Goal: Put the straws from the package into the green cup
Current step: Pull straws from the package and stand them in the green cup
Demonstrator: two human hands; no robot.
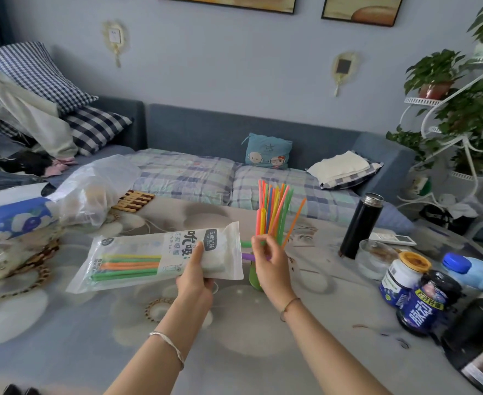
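Note:
My left hand (196, 277) grips the white straw package (160, 256) near its open right end and holds it level above the table. Yellow, orange and green straws (129, 266) lie inside it. A green and a purple straw tip (247, 256) stick out of the opening. My right hand (270, 259) pinches the purple tip. The green cup (254, 276) stands just behind that hand, mostly hidden. A bunch of colourful straws (273, 209) stands upright in it.
A black flask (361, 225), a glass bowl (375, 258), jars and bottles (422, 292) crowd the table's right side. Tissue packs (12, 215) and a plastic bag (92, 183) sit at the left. A sofa lies beyond the table.

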